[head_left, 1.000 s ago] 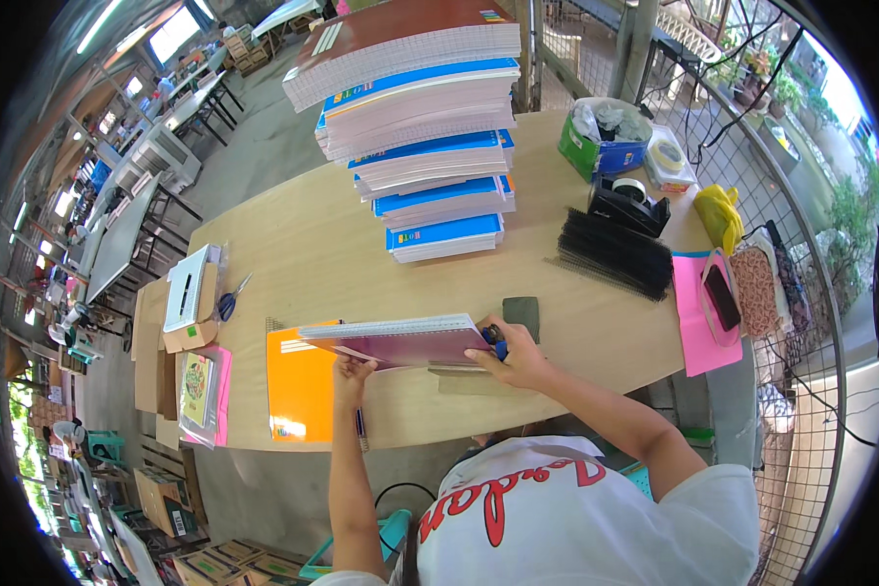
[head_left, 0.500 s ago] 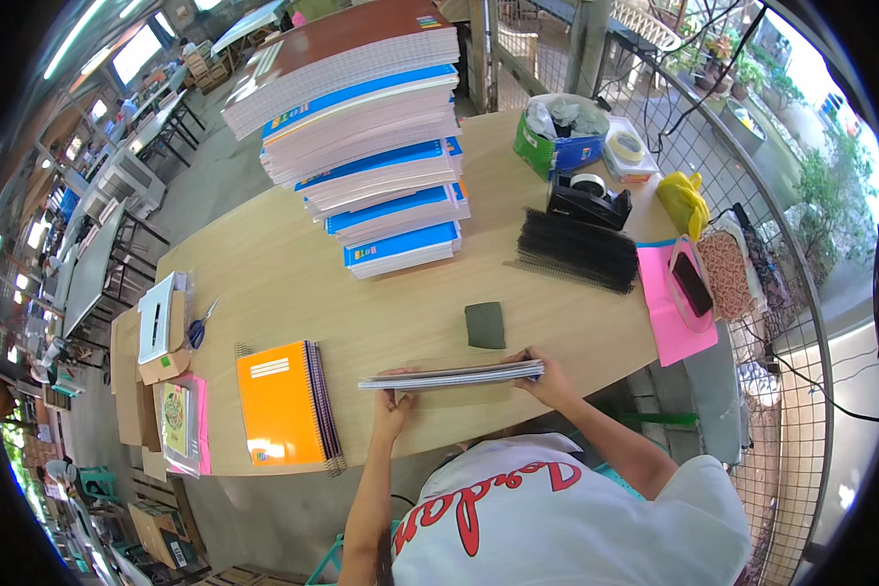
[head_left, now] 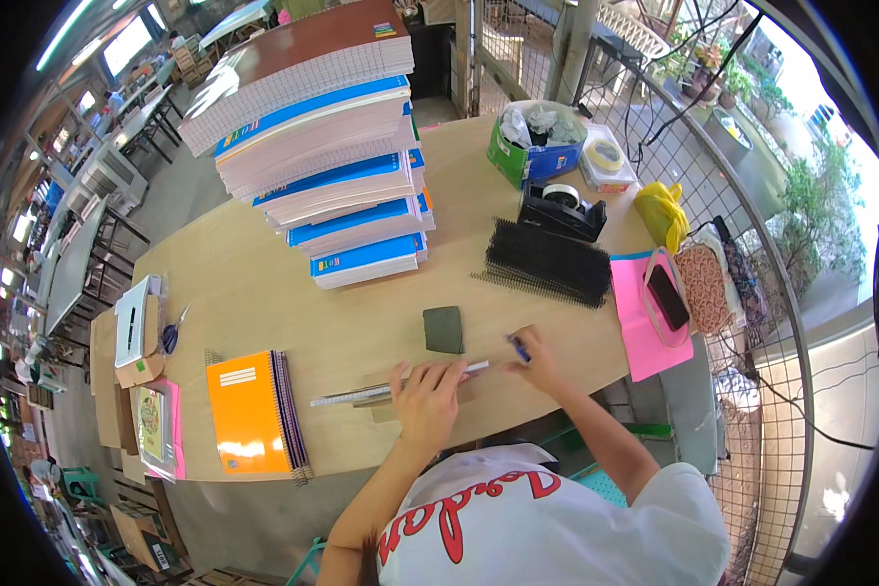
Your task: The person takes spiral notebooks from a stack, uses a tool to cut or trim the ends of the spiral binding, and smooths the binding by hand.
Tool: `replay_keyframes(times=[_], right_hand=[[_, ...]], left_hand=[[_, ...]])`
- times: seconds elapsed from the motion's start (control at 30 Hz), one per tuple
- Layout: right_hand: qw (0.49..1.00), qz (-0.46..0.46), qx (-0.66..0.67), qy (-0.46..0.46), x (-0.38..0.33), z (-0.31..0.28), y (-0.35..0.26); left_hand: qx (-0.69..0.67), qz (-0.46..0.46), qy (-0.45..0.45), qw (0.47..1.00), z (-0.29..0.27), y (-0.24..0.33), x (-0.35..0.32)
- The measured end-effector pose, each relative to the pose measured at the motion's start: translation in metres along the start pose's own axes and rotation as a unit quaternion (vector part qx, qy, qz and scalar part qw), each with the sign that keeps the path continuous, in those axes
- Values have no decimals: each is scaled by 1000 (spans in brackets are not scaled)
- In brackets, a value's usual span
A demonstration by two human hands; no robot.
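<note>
Two hands: we are working at the near edge of the wooden table [head_left: 264, 283], both hands low in the picture around six o'clock.
Left hand [head_left: 426, 396]: we are pressing it flat, fingers spread, on a thin stack of sheets [head_left: 400, 389] lying along the table edge; the hand is not curled round anything.
Right hand [head_left: 535, 359]: we are pinching it closed on a small blue object [head_left: 519, 349], possibly a pen or cutter; the view is too small to tell.
Stack of sheets: it is lying flat, stretching from nine to three o'clock under our left hand, its right end near our right hand.
Dark green pad [head_left: 444, 329]: it is sitting just at twelve o'clock of the left hand.
Orange spiral notebook [head_left: 248, 414]: it is lying at nine o'clock, apart from the sheets.
Black binding combs [head_left: 549, 264]: they are resting at one o'clock, beside a pink sheet [head_left: 642, 332].
</note>
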State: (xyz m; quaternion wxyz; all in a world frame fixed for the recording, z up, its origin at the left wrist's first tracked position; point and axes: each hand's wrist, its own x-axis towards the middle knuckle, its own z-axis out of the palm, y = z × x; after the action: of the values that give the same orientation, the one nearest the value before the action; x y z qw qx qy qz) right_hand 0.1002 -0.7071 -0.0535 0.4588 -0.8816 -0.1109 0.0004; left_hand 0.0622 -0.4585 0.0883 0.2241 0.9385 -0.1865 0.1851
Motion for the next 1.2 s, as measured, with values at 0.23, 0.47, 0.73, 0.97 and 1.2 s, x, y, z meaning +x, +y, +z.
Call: replay_keyframes(times=[0.23,0.47,0.73,0.97,1.2], right_hand=[[956,-81,-263,102,68,-6,14],[909,-179,-369,81,157,17,18],[966,-239,36,-92,89,-71,-70],[956,-191,138,-177,53,-79,-118],[940,-270,121,-167,54,-77,-117]], left_hand=[[-35,-16,64,997,6,4,2],[-49,-11,81,995,12,9,8],[-67,-19,73,995,12,9,6],[-62,1,96,993,15,9,0],[-67,16,98,993,13,9,-2]])
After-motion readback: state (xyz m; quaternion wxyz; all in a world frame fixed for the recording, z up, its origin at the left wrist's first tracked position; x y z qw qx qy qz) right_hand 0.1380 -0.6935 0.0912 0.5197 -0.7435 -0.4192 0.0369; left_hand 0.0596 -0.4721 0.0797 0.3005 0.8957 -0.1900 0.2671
